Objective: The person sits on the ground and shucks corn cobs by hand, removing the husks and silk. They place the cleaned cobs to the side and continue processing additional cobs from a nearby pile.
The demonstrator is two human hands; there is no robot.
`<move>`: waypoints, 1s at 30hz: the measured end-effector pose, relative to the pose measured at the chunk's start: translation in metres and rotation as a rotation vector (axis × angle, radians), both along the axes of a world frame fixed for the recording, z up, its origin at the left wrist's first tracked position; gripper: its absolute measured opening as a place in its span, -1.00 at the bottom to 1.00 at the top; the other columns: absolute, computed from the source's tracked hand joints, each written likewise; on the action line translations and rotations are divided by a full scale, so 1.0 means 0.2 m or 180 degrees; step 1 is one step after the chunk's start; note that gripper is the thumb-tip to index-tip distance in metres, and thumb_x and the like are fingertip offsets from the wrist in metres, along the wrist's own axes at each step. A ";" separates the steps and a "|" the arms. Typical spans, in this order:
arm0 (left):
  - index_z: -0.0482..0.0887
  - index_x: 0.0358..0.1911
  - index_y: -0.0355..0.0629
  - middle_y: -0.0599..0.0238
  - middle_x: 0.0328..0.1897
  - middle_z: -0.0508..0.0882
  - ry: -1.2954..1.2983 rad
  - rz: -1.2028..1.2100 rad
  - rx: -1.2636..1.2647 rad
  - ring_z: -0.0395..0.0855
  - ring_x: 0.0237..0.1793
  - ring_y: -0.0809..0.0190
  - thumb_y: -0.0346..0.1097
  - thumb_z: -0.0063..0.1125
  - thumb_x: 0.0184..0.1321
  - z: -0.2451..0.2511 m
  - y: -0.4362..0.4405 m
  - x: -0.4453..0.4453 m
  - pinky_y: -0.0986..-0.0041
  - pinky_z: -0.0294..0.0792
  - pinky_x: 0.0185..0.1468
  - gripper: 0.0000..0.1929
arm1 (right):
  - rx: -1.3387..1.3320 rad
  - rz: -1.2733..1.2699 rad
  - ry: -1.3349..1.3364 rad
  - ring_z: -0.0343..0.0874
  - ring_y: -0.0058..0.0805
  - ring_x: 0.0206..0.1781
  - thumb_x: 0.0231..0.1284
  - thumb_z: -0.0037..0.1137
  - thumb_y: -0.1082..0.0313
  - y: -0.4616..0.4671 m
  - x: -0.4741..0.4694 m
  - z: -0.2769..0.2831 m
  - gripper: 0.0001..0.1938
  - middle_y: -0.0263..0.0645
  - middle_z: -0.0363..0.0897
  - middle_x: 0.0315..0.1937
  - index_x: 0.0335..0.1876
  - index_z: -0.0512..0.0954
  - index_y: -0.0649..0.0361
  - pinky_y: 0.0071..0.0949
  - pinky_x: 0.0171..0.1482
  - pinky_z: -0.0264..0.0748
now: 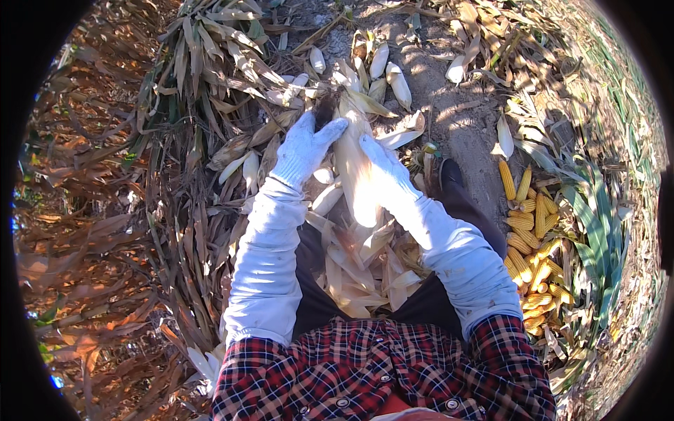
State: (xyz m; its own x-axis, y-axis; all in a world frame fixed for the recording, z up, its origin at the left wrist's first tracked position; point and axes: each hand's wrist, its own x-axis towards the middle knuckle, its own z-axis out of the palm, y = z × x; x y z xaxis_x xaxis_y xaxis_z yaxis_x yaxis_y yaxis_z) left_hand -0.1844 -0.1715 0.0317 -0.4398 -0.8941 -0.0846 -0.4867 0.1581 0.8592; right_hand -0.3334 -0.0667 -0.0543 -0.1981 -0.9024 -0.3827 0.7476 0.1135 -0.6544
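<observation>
A large ear of corn in its pale husk (pixel 352 152) points up and down between my two white-gloved hands. My left hand (pixel 308 147) is at its upper left, the thumb pressed on the husk and the fingers beside a tuft of dark brown corn silk (pixel 326 105). Along the right side of the husk lies my right hand (pixel 387 168), its fingertips on the leaves and its palm side hidden. Kernels on this ear are not visible. Loose stripped husks (pixel 358 279) lie heaped between my legs.
Several ears in husk (pixel 398 87) lie on the soil ahead. To my right is a pile of bare yellow corn cobs (pixel 526 237), beside green leaves (pixel 597 231). A thick bundle of dry cornstalks (pixel 184 173) runs along my left. My shoe (pixel 451 173) rests on the soil.
</observation>
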 end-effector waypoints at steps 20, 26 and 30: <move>0.69 -0.02 -0.28 0.30 -0.17 0.72 0.1804 0.0521 0.0984 0.60 -0.19 0.34 -0.19 0.20 0.35 -0.01 0.09 -0.02 0.46 0.43 -0.04 -0.69 | -0.0700 0.0251 -0.0292 0.59 -0.34 0.19 0.42 0.19 0.02 0.01 0.03 0.19 -0.35 -0.13 0.55 0.24 0.48 0.32 0.20 -0.34 0.20 0.57; 0.67 0.02 -0.32 0.11 -0.15 0.73 0.0778 -0.0149 -0.1444 0.63 -0.16 0.19 -0.13 0.17 0.35 -0.12 0.09 -0.04 0.36 0.45 0.01 -0.62 | -0.0404 -0.0155 0.1339 0.60 -0.42 0.08 0.24 0.33 0.00 -0.05 -0.02 0.06 -0.25 -0.13 0.59 0.10 0.42 0.31 0.29 -0.39 0.12 0.56; 0.65 0.05 -0.33 0.06 -0.11 0.73 0.0201 -0.0329 -0.2708 0.64 -0.12 0.14 -0.09 0.18 0.35 -0.23 0.04 -0.03 0.35 0.45 0.04 -0.58 | -0.0401 -0.0148 0.0382 0.59 -0.45 0.04 0.24 0.33 -0.01 -0.07 -0.08 0.04 -0.31 -0.17 0.59 0.08 0.36 0.39 0.24 -0.39 0.05 0.57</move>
